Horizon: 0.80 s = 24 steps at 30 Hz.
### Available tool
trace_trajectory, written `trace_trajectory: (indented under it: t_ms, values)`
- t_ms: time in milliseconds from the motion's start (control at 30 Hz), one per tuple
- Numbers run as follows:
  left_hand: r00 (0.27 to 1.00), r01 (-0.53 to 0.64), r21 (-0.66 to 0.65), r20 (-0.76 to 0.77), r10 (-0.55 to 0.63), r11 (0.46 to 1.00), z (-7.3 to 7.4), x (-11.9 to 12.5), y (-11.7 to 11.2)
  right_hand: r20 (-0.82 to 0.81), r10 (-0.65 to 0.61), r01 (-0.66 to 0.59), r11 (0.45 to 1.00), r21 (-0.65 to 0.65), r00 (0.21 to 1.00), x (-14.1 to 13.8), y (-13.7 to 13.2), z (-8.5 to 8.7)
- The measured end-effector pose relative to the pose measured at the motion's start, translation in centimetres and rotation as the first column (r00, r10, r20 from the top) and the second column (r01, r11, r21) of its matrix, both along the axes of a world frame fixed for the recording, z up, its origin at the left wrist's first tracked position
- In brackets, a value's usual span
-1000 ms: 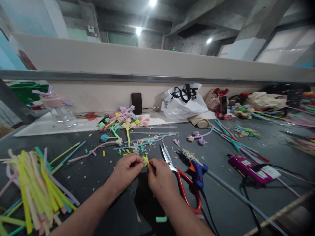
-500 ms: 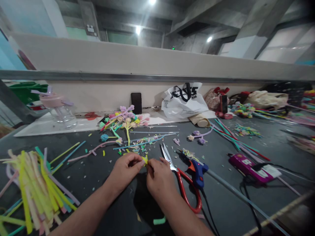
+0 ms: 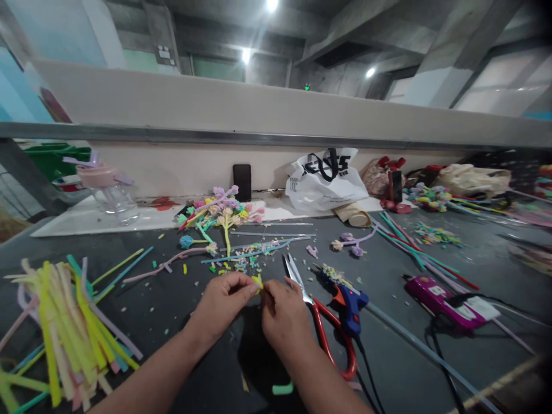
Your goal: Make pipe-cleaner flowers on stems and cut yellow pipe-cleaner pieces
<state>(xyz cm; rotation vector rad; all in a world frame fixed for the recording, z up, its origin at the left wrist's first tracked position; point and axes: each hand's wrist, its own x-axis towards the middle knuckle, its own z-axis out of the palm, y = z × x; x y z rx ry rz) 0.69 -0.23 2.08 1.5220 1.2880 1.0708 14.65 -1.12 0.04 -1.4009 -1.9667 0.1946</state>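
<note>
Both my hands meet low over the dark table (image 3: 388, 356). My left hand (image 3: 224, 302) pinches a small yellow pipe-cleaner piece (image 3: 257, 281) with thumb and forefinger. My right hand (image 3: 284, 316) is closed on the same piece from the right, fingertips touching the left hand's. Red-handled scissors (image 3: 321, 328) lie just right of my right hand, blades pointing away. A blue glue gun (image 3: 347, 302) rests beside them. Finished pipe-cleaner flowers (image 3: 219, 213) lie further back.
A pile of yellow, pink and teal pipe cleaners (image 3: 64, 328) covers the left. A purple power strip (image 3: 440, 296) with black cables sits right. A white plastic bag (image 3: 325, 178), a black phone (image 3: 242, 181) and a clear jar (image 3: 110, 192) stand by the back wall. Cut scraps litter the table.
My hands stay together on the yellow piece, fingers shifting slightly. The view has tilted a little, so everything sits slightly lower and to the right.
</note>
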Motion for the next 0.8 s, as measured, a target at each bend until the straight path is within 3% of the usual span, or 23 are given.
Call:
trace_trajectory:
  t_ms: [67,167,233,467,600,800]
  values:
    - [0.995,-0.055,0.059,0.083,0.05,0.997,0.3,-0.3,0.1,-0.162,0.075,-0.081,0.996,-0.03,0.984,0.2,0.0,0.3]
    - [0.949,-0.187,0.091,0.275,0.156,0.978,0.2,-0.8,0.4,-0.434,0.144,-0.218,0.968,-0.126,0.889,0.4,-0.2,0.9]
    - [0.928,-0.182,0.077,0.344,0.146,0.98,0.1,-1.1,0.5,-0.529,0.145,-0.28,0.942,-0.183,0.836,0.5,-0.3,1.1]
    - [0.942,0.188,0.051,0.274,-0.195,0.981,1.2,-2.0,0.5,-0.578,0.17,-0.349,0.912,-0.214,0.798,0.5,0.2,1.0]
    - [0.945,0.275,0.011,0.18,-0.272,0.961,1.9,-2.8,0.9,-0.606,0.179,-0.412,0.871,-0.27,0.775,0.5,0.6,0.7]
    - [0.906,0.421,0.01,0.046,-0.421,0.907,2.5,-4.0,1.4,-0.637,0.223,-0.543,0.757,-0.364,0.738,0.5,0.7,0.1]
